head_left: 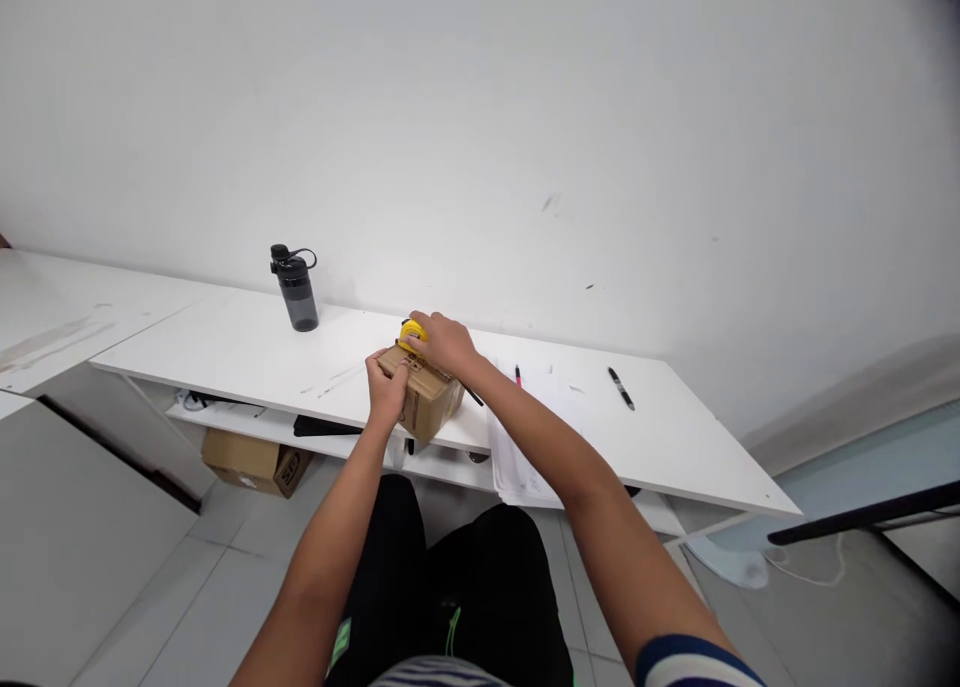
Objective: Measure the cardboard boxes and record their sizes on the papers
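Observation:
A small brown cardboard box [426, 404] rests near the front edge of the white desk, in the middle of the view. My left hand [387, 389] grips the box at its left side, with the thumb on the top face. In my right hand [448, 343] is a yellow tape measure [412, 334], held at the far upper edge of the box. The fingers wrap over the tape measure's case. Whether any blade is pulled out along the box I cannot make out.
A dark water bottle [297, 292] stands at the back left of the desk [240, 327]. Papers [517, 462] lie right of the box under my right forearm, with a red pen [517, 375]. A black pen [621, 389] lies farther right. Another cardboard box [251, 462] sits below the desk.

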Motion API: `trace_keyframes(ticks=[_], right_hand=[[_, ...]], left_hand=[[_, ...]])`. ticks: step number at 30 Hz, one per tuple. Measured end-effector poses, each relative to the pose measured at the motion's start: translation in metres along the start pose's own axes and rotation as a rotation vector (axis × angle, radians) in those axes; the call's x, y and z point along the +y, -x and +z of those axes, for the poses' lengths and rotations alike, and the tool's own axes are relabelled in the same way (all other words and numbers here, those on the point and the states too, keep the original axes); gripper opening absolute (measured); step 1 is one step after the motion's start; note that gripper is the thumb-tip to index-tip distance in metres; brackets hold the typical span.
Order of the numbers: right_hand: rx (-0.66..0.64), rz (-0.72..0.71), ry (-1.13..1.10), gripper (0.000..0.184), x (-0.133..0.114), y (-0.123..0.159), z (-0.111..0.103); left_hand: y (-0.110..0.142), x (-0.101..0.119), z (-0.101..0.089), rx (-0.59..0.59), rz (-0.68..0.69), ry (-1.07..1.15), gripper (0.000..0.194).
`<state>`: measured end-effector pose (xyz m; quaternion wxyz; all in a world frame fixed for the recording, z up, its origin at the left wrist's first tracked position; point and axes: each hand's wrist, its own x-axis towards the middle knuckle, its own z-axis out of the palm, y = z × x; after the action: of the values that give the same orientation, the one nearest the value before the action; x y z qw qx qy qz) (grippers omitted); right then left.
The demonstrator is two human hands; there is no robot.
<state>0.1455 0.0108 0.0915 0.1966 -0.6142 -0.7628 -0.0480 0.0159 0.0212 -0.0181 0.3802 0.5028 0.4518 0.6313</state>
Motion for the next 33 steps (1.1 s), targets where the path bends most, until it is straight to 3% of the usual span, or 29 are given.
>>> trace_keyframes(ticks=[15, 25, 33], right_hand=[[-0.101, 0.136, 0.124, 0.045, 0.041, 0.098, -0.043], [-0.076, 0.136, 0.117, 0.048, 0.048, 0.110, -0.032], [0.082, 0.150, -0.156, 0.046, 0.054, 0.104, -0.026]], left_hand=[[-0.003, -0.001, 0.006, -0.040, 0.026, -0.004, 0.039], [-0.005, -0.005, 0.006, -0.030, 0.023, 0.005, 0.038], [-0.007, -0.014, -0.003, -0.033, 0.024, 0.072, 0.040]])
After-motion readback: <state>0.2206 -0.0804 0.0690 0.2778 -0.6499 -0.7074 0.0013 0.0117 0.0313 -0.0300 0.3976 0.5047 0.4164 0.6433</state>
